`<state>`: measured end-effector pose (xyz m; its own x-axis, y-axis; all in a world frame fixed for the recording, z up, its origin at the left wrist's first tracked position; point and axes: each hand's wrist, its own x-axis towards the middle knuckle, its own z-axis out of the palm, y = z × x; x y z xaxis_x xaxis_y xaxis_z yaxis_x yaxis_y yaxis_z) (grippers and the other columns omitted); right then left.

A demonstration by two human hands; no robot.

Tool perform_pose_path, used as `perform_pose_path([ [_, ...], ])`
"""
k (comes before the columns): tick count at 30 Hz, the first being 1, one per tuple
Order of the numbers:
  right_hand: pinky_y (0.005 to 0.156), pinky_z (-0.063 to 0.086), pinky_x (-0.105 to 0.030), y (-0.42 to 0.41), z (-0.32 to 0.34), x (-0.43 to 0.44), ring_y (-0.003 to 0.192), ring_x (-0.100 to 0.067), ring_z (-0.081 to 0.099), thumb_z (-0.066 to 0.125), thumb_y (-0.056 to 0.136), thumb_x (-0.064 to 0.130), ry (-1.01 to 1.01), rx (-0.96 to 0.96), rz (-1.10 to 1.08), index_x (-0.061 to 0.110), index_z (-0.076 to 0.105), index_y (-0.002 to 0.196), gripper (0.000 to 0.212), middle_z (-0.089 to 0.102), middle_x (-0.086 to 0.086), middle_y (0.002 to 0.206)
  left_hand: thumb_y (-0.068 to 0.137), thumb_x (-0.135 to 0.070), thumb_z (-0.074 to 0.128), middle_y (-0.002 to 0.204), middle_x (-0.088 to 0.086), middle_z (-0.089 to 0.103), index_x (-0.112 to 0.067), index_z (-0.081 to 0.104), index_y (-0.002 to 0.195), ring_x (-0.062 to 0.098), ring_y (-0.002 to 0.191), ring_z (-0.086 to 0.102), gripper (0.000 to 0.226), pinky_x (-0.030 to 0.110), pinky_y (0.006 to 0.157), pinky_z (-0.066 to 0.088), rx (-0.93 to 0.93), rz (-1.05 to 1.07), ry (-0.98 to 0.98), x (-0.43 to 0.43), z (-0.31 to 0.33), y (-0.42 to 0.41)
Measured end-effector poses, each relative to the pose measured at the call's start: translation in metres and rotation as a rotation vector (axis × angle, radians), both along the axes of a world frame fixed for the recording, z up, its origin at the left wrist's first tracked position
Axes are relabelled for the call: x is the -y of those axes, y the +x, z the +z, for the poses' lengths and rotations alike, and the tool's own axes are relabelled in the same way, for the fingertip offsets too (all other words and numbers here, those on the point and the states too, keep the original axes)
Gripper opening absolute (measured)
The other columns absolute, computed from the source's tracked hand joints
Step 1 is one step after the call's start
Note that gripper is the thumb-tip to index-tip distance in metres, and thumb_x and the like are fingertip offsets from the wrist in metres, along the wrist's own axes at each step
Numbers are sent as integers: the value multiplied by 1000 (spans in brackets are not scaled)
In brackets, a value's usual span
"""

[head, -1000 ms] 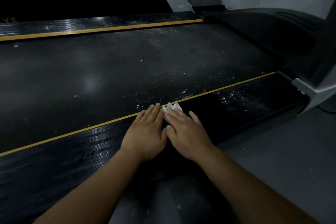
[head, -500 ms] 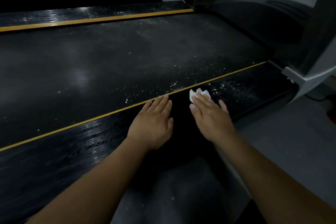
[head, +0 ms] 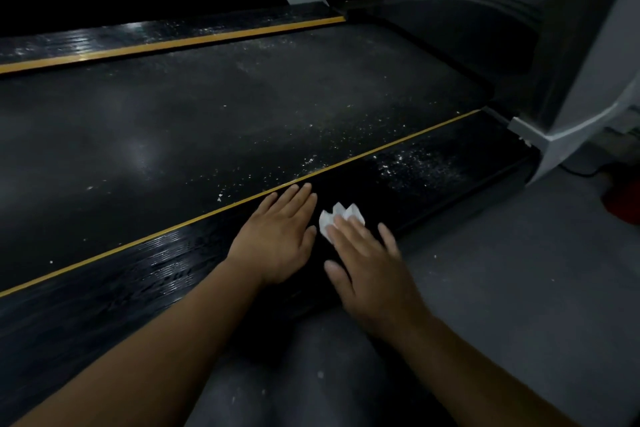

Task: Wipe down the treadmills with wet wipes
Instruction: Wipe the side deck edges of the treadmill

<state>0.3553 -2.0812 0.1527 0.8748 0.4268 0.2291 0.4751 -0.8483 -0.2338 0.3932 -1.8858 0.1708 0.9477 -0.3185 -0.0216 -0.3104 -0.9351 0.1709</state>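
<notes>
A: Obs: the left hand (head: pixel 277 236) lies palm-down on the near side rail (head: pixel 138 274), fingers straight and together, holding nothing. The right hand (head: pixel 367 263) is just beside it. Its fingers are extended and press a folded wet wipe (head: pixel 341 217) onto the same rail, and the wipe pokes out past the fingertips.

B: Step in hand?

A: Judged: wiping the rail toward the front end. Under the hands the surface looks dark and glossy. Ahead of the wipe, a patch of white specks (head: pixel 412 166) appears uncleaned.

B: Method note?

A: Flat, even pressure through the fingers. Long overlapping strokes along the rail's length, so grit is carried off and not smeared. Refold to a clean face once it is loaded. The left hand serves as a brace; keep it out of the stroke line.

B: Edges?

A: The outer lip drops to the grey floor (head: pixel 519 288) on the right. The inner bound is the yellow stripe (head: pixel 398 143), with specks lodged along it, so run the wipe's edge there. The forward run stops at the upright (head: pixel 568 121).

B: Beyond?

A: The belt (head: pixel 207 121) is broad and dusty, with room for wide sweeps. Past it come the far side rail (head: pixel 156 35) and the motor cover (head: pixel 450 31). Probably early in the task.
</notes>
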Motion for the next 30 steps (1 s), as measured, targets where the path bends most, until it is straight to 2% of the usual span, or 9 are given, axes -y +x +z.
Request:
perform_pose_path([
  [2,116,23,-51,2,-4,24,145,-12,38,35,99,46,-27,37,4,22,53,145,55,46,6,154,83,-56,-11,170,-5,-4,-22,8,163,10,155,-8,89,32,124,-5,-8,9,7,3,0,0],
  [6,116,24,-56,38,2,47,143,-18,42,30,98,49,45,58,-321,19,57,141,58,49,0,152,81,-57,-13,169,-6,-7,-23,6,163,11,155,-10,90,33,124,-7,-19,38,-5,11,2,-2],
  [11,119,20,-51,-9,-8,18,149,-13,30,35,100,48,11,18,37,22,48,148,57,40,4,159,80,-57,-13,169,-7,-5,-22,8,163,9,155,-9,92,35,125,-5,-13,62,-13,25,2,2],
  [17,116,23,-57,56,-1,64,145,-18,40,27,99,51,45,64,-353,20,56,141,59,47,1,154,82,-56,-12,169,-6,-7,-22,5,163,9,155,-11,89,36,126,-4,-3,64,-13,32,0,7],
  [22,118,19,-48,19,-6,22,147,-13,34,32,100,50,19,41,-6,22,52,146,57,46,4,155,81,-56,-13,169,-5,-6,-21,5,163,9,155,-10,91,33,125,-5,4,50,-19,40,0,18],
  [24,117,19,-48,36,-5,47,146,-10,36,28,100,50,-3,74,-70,27,51,146,57,46,8,154,81,-56,-13,170,-4,-6,-20,5,163,10,155,-9,91,33,125,-5,11,43,-5,40,0,19],
  [27,119,15,-52,76,4,71,147,-10,33,17,97,55,37,17,-347,28,50,146,65,42,8,157,82,-55,-12,170,-3,-6,-20,5,163,10,155,-8,89,33,126,-3,14,39,-16,43,1,22],
  [28,120,15,-52,78,6,60,148,-11,31,17,96,55,44,7,-368,28,50,147,66,40,7,158,82,-55,-12,170,-3,-5,-20,6,163,11,155,-8,90,33,126,-3,14,36,-18,43,1,24],
  [30,118,21,-52,63,5,26,147,-12,34,23,99,50,23,36,-239,25,50,147,61,43,5,157,81,-55,-12,170,-2,-4,-20,7,163,11,156,-6,91,32,125,-3,14,28,-25,45,2,28],
])
